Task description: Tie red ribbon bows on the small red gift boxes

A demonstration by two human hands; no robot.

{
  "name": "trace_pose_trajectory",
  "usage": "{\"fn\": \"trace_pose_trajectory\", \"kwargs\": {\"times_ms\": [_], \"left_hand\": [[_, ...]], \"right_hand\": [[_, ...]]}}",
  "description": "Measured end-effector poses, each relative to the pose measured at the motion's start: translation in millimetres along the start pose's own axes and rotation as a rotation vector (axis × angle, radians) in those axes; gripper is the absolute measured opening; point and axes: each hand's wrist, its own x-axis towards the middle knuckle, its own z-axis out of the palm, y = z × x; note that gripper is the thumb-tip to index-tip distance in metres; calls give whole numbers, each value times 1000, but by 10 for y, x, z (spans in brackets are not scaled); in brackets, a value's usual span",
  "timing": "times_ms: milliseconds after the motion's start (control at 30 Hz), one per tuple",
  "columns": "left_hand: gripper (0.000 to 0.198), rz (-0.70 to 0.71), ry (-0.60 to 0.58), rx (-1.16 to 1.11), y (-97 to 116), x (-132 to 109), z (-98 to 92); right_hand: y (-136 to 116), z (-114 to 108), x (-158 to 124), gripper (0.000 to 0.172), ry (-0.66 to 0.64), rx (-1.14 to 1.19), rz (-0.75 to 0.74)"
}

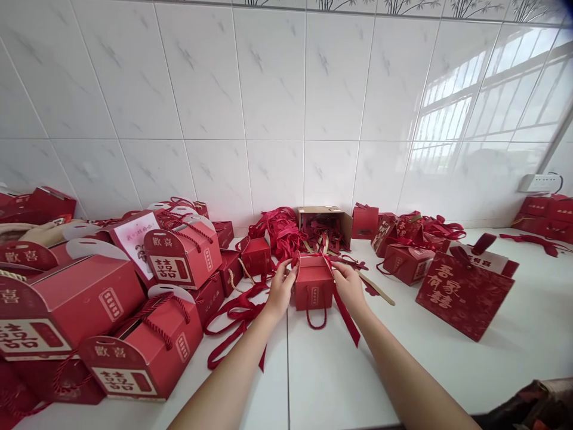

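Observation:
A small red gift box stands on the white table in front of me, its twisted cord handle hanging down the near side. My left hand grips its left side, fingers closed near the top edge. On the opposite side, my right hand is closed against the upper right corner, where a red ribbon passes and trails down to the table. More loose ribbon lies in loops left of the box. My fingertips are partly hidden behind the box's edges.
Stacked red boxes with cord handles fill the left side. Behind are a ribbon pile and an open cardboard carton of ribbon pieces. A flat wooden stick and a red gift bag lie to the right; a tiled wall stands behind.

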Motion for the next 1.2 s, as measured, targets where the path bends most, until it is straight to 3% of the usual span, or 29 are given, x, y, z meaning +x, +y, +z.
{"fn": "trace_pose_trajectory", "kwargs": {"times_ms": [167, 300, 500, 633, 733, 933, 1000, 1200], "left_hand": [[37, -20, 83, -47, 23, 31, -20], [34, -1, 106, -71, 47, 48, -64], [34, -31, -10, -183, 149, -9, -55], [41, -99, -97, -273, 195, -23, -45], [35, -217, -148, -412, 217, -11, -64], [34, -333, -14, -546, 264, 33, -125], [38, -340, 28, -565, 276, 47, -134], [40, -376, 60, -569, 275, 79, -165]], "right_hand": [[-47, -8, -10, 37, -61, 34, -23], [-55, -14, 2, 36, -92, 101, 19], [-77, -28, -7, 33, -95, 149, 35], [-133, -35, -39, 34, -220, 282, 40], [-163, -39, -44, 35, -294, 312, 50], [-129, -59, -1, 42, -354, 337, 111], [-98, -63, 18, 41, -310, 319, 77], [-28, -66, 42, 21, 0, -39, -289]]}}
